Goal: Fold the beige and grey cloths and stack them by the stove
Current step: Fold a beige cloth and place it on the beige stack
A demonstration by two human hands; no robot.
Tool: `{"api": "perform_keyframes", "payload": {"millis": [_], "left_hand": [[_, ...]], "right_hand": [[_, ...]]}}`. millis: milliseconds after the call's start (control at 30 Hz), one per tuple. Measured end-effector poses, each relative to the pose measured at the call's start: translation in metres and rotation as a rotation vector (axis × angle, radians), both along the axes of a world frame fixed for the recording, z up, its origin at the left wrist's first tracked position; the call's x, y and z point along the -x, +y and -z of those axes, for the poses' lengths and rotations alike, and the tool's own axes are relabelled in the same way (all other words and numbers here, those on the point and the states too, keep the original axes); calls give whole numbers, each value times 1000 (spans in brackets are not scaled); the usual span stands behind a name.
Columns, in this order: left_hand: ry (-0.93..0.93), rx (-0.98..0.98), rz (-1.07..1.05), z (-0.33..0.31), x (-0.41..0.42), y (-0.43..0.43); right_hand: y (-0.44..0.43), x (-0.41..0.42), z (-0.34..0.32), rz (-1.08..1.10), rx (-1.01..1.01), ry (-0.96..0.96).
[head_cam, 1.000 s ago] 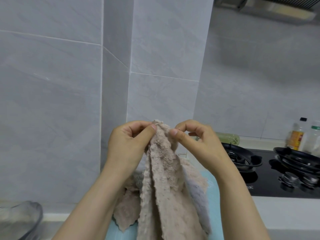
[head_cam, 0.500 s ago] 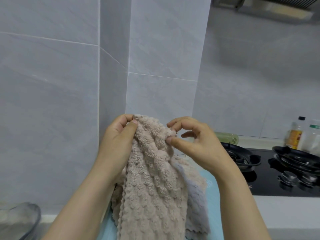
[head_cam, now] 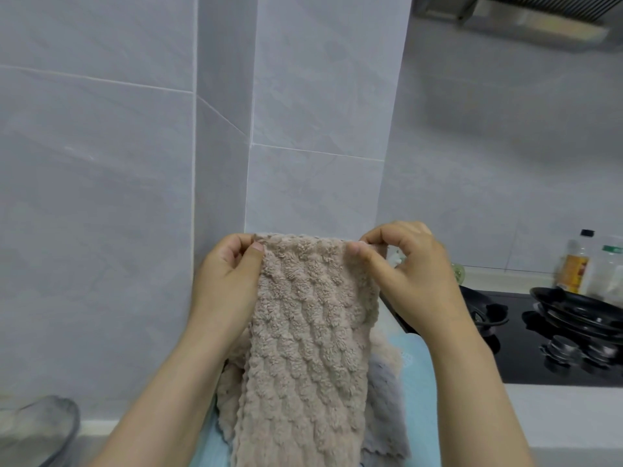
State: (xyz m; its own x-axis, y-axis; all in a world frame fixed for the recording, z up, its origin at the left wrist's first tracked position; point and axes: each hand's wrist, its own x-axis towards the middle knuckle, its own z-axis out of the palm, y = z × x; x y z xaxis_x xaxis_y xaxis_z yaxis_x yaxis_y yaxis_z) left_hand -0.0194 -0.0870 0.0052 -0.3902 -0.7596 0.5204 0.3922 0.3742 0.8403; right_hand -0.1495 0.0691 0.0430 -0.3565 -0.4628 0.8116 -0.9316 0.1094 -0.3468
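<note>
A fluffy beige cloth (head_cam: 303, 332) hangs in the air in front of me, its top edge stretched flat between my hands. My left hand (head_cam: 226, 284) pinches the top left corner and my right hand (head_cam: 404, 274) pinches the top right corner. Behind and below it a grey cloth (head_cam: 384, 409) lies crumpled on a light blue mat (head_cam: 418, 382), with more beige cloth (head_cam: 229, 412) bunched to its left. The black stove (head_cam: 539, 335) sits to the right.
A black pan (head_cam: 586, 308) rests on the stove, with bottles (head_cam: 576, 264) behind it by the wall. A tiled wall corner rises straight ahead. A clear glass bowl (head_cam: 37, 429) stands at the lower left. White counter (head_cam: 556, 419) lies before the stove.
My hands have moved apart along the top edge, spreading the bunched beige cloth out flat. Both hands and the cloth sit slightly lower in view.
</note>
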Motion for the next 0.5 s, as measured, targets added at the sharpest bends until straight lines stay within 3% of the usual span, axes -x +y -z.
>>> {"api": "perform_keyframes", "payload": {"millis": [100,367,500], "left_hand": [[15,1,19,-1,-1,-2],[71,88,47,-5,0,9],[114,74,22,-6,-1,11]], "right_hand": [[-3,2,1,34,1,38],[-6,-2,2,197,-91,-115],[-2,-2,2,128,-134,-208]]}}
